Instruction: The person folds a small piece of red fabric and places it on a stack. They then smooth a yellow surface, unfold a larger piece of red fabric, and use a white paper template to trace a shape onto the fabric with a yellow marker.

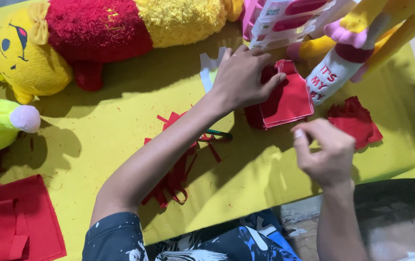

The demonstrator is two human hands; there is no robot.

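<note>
Your left hand (240,77) lies flat on the red stack (285,99) near the counter's (265,169) far edge, pinning it. Your right hand (326,152) hovers beside, fingers (298,137) pinched together; whether on anything, you cannot tell.

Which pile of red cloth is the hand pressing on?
The stack of red pieces in the middle, under the left hand. The crumpled red pile to its right and the red fabric bottom-left lie untouched.
</note>
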